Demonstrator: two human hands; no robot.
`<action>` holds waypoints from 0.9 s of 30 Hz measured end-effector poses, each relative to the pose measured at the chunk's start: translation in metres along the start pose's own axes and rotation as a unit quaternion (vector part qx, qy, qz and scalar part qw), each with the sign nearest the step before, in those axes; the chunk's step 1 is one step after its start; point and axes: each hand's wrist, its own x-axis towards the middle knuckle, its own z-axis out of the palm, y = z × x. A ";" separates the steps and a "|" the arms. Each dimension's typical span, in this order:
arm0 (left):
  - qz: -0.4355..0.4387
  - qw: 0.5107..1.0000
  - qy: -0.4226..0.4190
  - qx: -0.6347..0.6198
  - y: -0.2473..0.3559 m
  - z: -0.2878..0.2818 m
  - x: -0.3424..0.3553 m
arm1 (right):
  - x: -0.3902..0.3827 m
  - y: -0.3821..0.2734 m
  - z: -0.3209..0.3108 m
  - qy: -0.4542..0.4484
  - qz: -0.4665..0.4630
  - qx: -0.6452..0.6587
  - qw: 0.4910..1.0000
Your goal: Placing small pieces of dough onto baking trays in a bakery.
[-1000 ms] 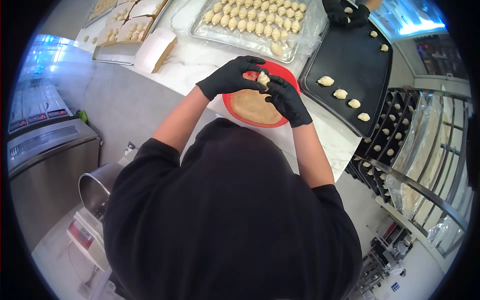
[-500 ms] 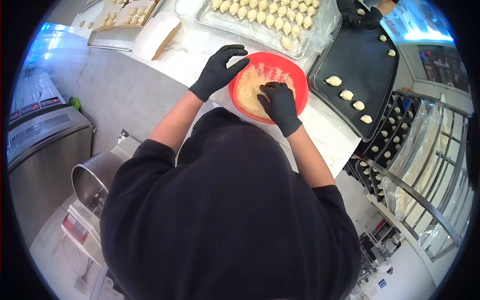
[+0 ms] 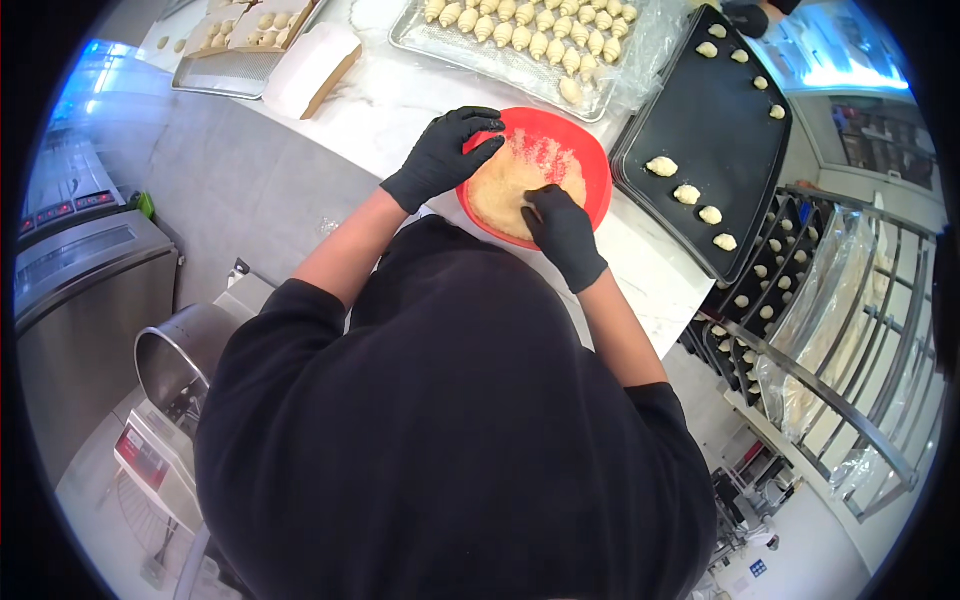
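In front of me a red bowl stands at the counter's near edge. Pale, crumbly powder covers much of its inside. My left hand, in a black glove, is at the bowl's left rim, its thumb and fingers apart. Inside the bowl, my black-gloved right hand is over the powder with its fingers curled together. What they hold, if anything, is hidden.
Beyond the bowl lies a metal tray of unbaked croissants. On the right, a black baking tray carries several dough pieces; a co-worker's gloved hand is at its far end. A loaded rack stands at right, a mixer bowl at left.
My right hand has shifted slightly down in the bowl, its fingers drawing together. The co-worker's hands have pulled back from the black tray, uncovering more dough pieces at its far end.
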 end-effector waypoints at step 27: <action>0.057 0.954 -0.268 0.127 0.043 0.021 0.012 | 0.030 0.012 -0.050 -0.077 0.318 0.514 0.793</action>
